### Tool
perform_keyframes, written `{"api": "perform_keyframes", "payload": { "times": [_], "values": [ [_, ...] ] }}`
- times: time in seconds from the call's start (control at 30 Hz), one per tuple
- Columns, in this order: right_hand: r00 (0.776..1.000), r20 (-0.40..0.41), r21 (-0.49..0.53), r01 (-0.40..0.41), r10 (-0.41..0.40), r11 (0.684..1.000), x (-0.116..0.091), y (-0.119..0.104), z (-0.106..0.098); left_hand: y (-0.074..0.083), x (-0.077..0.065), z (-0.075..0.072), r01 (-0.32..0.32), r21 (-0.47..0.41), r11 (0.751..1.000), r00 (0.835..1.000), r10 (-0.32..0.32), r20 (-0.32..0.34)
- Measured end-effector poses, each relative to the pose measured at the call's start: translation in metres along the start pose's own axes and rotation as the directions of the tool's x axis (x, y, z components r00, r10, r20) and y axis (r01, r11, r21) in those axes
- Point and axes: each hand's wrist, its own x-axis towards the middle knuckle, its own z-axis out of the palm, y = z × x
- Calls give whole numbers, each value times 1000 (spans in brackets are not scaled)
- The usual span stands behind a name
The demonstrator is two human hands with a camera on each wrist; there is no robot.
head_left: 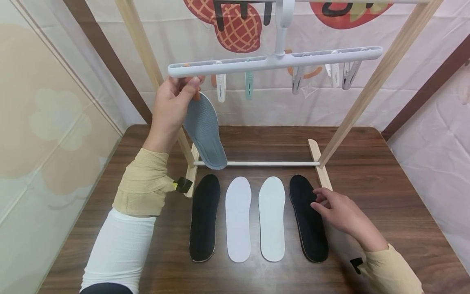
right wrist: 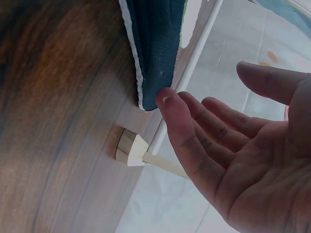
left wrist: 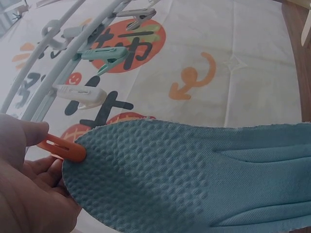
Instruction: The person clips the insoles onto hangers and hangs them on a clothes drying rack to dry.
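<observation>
My left hand (head_left: 169, 100) is up at the left end of the hanger bar (head_left: 227, 65). Its thumb and fingers pinch an orange clothespin (left wrist: 63, 148), whose tip overlaps the rounded end of a blue-grey insole (head_left: 205, 128). That insole hangs tilted below the hand, its dimpled face showing in the left wrist view. My right hand (head_left: 343, 212) is over the right-hand black insole (head_left: 308, 220), fingers loosely bent, thumb apart and nothing between them. In the right wrist view the index fingertip overlaps the end of that insole.
Left of the right-hand insole lie two white insoles (head_left: 271, 220) and another black insole (head_left: 204, 220). Several clothespins, among them a green clothespin (head_left: 249, 83), hang from the bar. A wooden rack (head_left: 378, 85) with a white lower rod (head_left: 271, 163) stands on the brown table (head_left: 371, 163).
</observation>
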Motion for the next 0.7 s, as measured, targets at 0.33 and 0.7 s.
{"api": "perform_keyframes", "payload": {
  "times": [0.33,0.7],
  "values": [
    [1000,17,-1,-10,10,1000,-6,3,6,4,-1,1,11,-1,1000,1000,-11,-12],
    [999,24,-62,-46,47,997,-13,7,10,7,-3,2,10,-21,1000,1000,-10,-8]
  ]
}}
